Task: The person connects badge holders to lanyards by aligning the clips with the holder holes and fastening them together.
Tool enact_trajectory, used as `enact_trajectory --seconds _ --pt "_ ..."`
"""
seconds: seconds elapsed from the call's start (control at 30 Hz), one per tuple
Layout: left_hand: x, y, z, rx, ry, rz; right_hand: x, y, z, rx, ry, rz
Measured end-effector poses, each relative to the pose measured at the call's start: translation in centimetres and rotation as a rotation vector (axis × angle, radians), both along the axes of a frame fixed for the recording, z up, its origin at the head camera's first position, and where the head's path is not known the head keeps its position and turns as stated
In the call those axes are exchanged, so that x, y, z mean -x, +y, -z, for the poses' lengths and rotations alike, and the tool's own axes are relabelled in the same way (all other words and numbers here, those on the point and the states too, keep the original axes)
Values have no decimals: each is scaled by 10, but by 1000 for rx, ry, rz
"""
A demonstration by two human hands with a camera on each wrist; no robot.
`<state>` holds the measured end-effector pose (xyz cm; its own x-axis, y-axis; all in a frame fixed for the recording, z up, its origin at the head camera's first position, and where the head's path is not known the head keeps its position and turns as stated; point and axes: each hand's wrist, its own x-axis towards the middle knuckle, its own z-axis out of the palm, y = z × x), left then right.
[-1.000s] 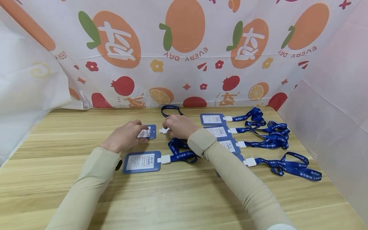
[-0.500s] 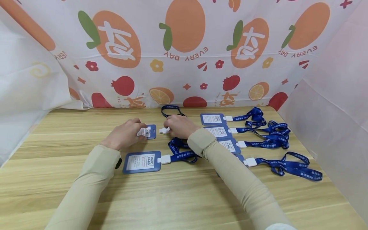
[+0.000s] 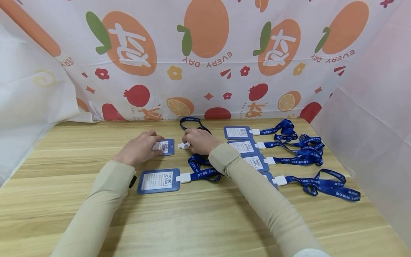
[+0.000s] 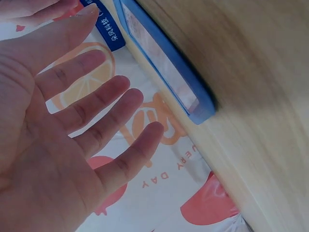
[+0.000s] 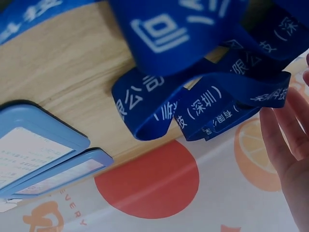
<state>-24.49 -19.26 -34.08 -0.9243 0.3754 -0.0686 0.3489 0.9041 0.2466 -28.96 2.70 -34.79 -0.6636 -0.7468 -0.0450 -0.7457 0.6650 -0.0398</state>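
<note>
My left hand (image 3: 138, 148) is over the left part of a blue badge holder (image 3: 167, 147) with a white card, on the table. The left wrist view shows its fingers (image 4: 113, 94) spread and loosely extended beside the holder's edge (image 4: 166, 67). Just right of the holder, my right hand (image 3: 199, 141) pinches the white clip (image 3: 183, 145) of a blue lanyard (image 3: 190, 119), whose strap loops out behind the hand. A small gap separates clip and holder. In the right wrist view, strap folds (image 5: 198, 101) hang close to the fingers (image 5: 273, 140); the thumb is out of sight.
Nearer the front lies another badge holder (image 3: 158, 181) joined to its lanyard (image 3: 203, 174). Several more badges, such as the back one (image 3: 237, 132), form a column at right, lanyards (image 3: 302, 160) trailing rightward. A fruit-print cloth (image 3: 205, 85) hangs behind the wooden table (image 3: 179, 221).
The left thumb and fingers have shifted slightly on the badge holder, uncovering a bit more of its card. The right hand stays almost still at the clip.
</note>
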Motion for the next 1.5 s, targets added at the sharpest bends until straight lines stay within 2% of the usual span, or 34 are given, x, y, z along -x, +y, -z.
enact_trajectory --seconds 0.33,0.6,0.9,1.5 --pt "5 3 2 1 -20 0 1 1 7 -40 -25 -1" --pt "9 2 6 3 -35 -6 4 1 10 -27 -51 -2" --pt "13 -3 12 -6 -104 -28 4 2 12 -15 -55 0" --pt "15 -6 13 -49 -148 -14 4 -1 14 -27 -46 3"
